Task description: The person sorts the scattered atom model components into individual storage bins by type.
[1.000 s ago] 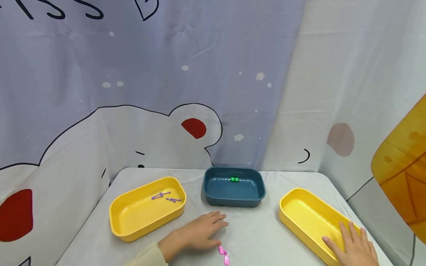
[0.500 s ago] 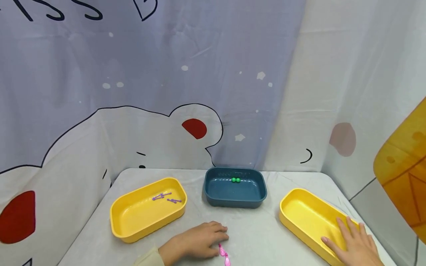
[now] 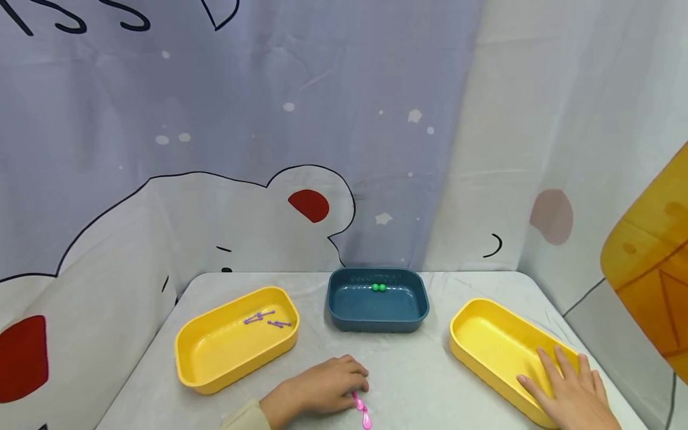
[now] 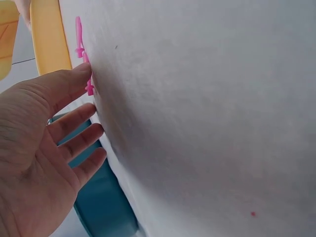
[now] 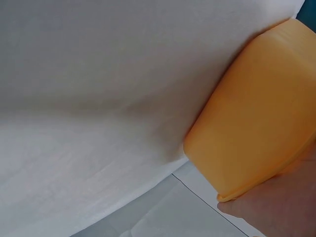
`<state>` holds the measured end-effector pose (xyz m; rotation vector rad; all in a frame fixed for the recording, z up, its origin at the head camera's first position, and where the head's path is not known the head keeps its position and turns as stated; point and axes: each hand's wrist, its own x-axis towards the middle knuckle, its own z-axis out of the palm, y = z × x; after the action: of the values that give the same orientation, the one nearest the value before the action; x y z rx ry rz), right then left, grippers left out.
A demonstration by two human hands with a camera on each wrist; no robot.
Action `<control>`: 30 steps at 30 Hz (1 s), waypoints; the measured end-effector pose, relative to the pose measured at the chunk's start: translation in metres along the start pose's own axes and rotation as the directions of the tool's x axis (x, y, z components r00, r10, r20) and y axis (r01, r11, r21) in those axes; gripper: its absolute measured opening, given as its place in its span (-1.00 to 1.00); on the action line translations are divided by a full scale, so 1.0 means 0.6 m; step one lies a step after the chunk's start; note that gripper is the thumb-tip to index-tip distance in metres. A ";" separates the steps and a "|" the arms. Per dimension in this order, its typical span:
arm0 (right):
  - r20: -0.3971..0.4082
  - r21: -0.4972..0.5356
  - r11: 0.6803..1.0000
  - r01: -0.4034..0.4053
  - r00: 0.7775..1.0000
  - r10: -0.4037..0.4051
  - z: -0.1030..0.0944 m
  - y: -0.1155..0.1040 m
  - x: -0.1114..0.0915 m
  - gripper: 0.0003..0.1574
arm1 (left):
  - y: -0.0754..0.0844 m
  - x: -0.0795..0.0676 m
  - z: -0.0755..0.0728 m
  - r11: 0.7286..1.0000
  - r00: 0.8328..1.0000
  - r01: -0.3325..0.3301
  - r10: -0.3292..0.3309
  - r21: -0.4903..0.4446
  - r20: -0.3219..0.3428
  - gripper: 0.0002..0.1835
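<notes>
Two small pink teardrop-shaped plastic pieces lie end to end on the table in the head view. My left hand (image 3: 330, 387) reaches low over the table, with thumb and forefinger pinching the farther pink piece (image 3: 358, 402). In the left wrist view the thumb covers part of that piece (image 4: 89, 90), and the other fingers stay loose. The nearer pink piece (image 3: 366, 419) lies just beside the hand. My right hand (image 3: 577, 397) rests with spread fingers over the near right end of the right yellow tray (image 3: 480, 365). The right wrist view shows mostly that tray's outer wall.
A left yellow tray (image 3: 206, 358) contains several thin purple sticks (image 3: 260, 316) with knobbed ends. At the back middle stands a dark blue tray (image 3: 376, 326) with two green balls (image 3: 378, 287) in it. Printed curtains (image 3: 376, 149) hang behind the white-covered table (image 3: 414, 382).
My left thumb and forefinger have closed in on the farther pink piece, and the fingers are more bent. The right hand stays on its tray. The head view has shifted slightly.
</notes>
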<state>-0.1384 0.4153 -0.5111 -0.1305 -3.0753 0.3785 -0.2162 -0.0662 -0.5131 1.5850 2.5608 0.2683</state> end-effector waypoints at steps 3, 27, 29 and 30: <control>-0.023 -0.005 1.000 0.027 0.999 -0.027 -0.001 0.000 -0.003 0.16 | 0.000 0.003 -0.003 1.000 1.000 -0.017 0.017 -0.006 -0.023 -0.79; -0.009 0.002 0.999 0.041 0.999 -0.041 -0.006 -0.002 -0.005 0.11 | -0.015 0.012 -0.004 0.999 0.999 0.039 -0.039 -0.001 -0.026 -0.91; -0.006 0.003 0.999 0.036 0.999 -0.036 -0.006 -0.003 -0.005 0.11 | -0.014 0.012 -0.006 0.999 0.999 0.041 -0.041 -0.002 -0.017 -0.91; -0.006 0.004 0.999 0.035 0.999 -0.035 -0.006 -0.003 -0.005 0.12 | -0.014 0.012 -0.006 0.999 0.999 0.044 -0.044 -0.004 -0.014 -0.90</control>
<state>-0.1354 0.4141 -0.5073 -0.0776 -3.0664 0.3818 -0.2277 -0.0636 -0.5115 1.5283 2.6005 0.2807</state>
